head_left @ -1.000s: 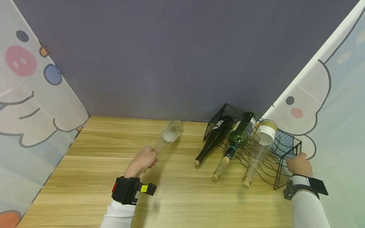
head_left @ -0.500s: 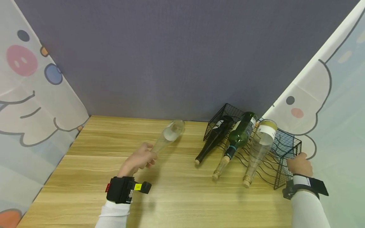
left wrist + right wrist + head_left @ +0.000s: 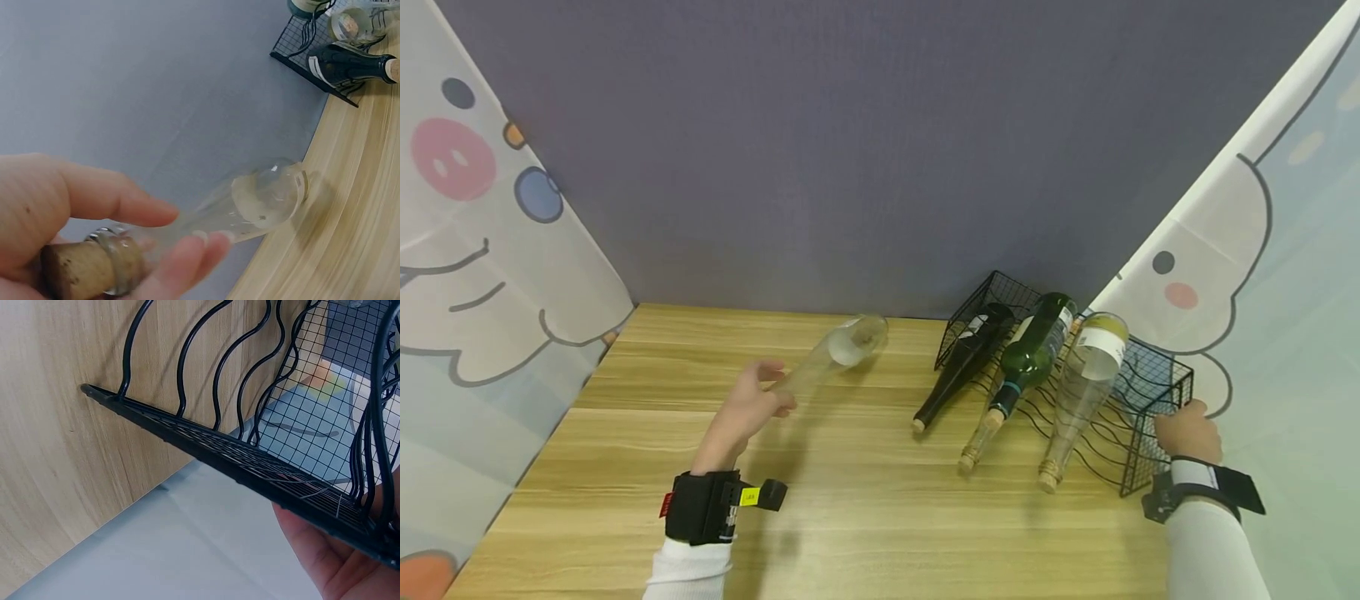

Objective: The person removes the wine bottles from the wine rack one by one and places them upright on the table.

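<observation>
A clear glass bottle (image 3: 842, 346) lies tilted on the wooden tabletop, base to the back and corked neck toward me. My left hand (image 3: 741, 417) is at its neck, fingers loosely curved on both sides. In the left wrist view, the cork (image 3: 87, 272) sits close to the palm, and the bottle's pale label faces the base end. At the far right my right hand (image 3: 1189, 433) grips the end panel of a black wire rack (image 3: 1141, 454). Some of its fingers (image 3: 319, 550) show behind the mesh panel in the right wrist view; the rest are hidden.
Resting in the rack are a dark bottle (image 3: 966, 358), a green bottle (image 3: 1030, 358) and a clear labelled bottle (image 3: 1088, 375). Another clear bottle's neck (image 3: 976, 446) shows beneath the green one. A grey wall (image 3: 865, 167) stands behind the table, with printed sheets at both sides.
My left hand has moved left and slightly up, its fingers loosening and spreading along the neck. The bottle has swung to a flatter angle in view. My right hand and the rack stay still.
</observation>
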Motion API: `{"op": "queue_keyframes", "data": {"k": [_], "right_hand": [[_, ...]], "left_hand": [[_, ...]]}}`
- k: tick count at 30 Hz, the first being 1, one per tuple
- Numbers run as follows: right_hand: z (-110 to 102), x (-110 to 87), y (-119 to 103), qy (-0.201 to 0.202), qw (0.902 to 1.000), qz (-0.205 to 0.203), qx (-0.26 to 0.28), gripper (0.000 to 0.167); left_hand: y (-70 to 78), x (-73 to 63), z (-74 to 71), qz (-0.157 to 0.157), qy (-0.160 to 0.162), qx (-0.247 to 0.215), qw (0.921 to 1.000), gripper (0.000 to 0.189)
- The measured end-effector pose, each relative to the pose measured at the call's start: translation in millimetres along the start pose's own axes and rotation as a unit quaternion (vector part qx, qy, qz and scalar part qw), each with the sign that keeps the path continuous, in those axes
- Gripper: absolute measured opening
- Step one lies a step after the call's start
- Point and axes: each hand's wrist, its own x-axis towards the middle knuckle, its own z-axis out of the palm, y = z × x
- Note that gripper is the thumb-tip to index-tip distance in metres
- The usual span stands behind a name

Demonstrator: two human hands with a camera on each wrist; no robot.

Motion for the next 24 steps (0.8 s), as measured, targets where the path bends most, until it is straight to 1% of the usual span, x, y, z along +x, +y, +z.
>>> {"op": "queue_keyframes", "data": {"k": [4,8,10,12,17,19,21,24], "right_hand": [[0,2.1,1,0.004,1.0000,0.001,-0.001,0.068],[2,3.4,2,0.004,1.0000,0.000,-0.003,0.068],[2,3.5,3,0.003,1.0000,-0.001,-0.004,0.068],[2,3.3,2,0.004,1.0000,-0.002,-0.005,0.068],[2,1.8,1,0.006,1.0000,0.004,-0.003,0.068],[2,1.1,0,0.006,1.0000,0.007,-0.002,0.068],[2,0.5,0,0.006,0.9999,0.009,-0.001,0.068],[2,-0.4,-1,0.006,0.9999,0.008,-0.001,0.069]], "left_hand": [[-0.5,2.0,-3.1,0.010,0.043,0.001,0.9990,0.057],[-1.6,4.8,-6.8,0.024,0.084,-0.004,0.9962,0.055],[-2.8,6.4,-8.3,0.034,0.096,-0.018,0.9946,0.056],[-4.9,8.3,-9.5,0.049,0.101,-0.029,0.9933,0.058],[-13.5,15.3,-11.1,0.103,0.116,-0.045,0.9869,0.058],[-17.9,18.8,-10.6,0.123,0.122,-0.070,0.9825,0.056],[-22.9,22.8,-9.0,0.143,0.127,-0.106,0.9759,0.054],[-28.5,29.1,-5.3,0.174,0.138,-0.163,0.9613,0.046]]}}
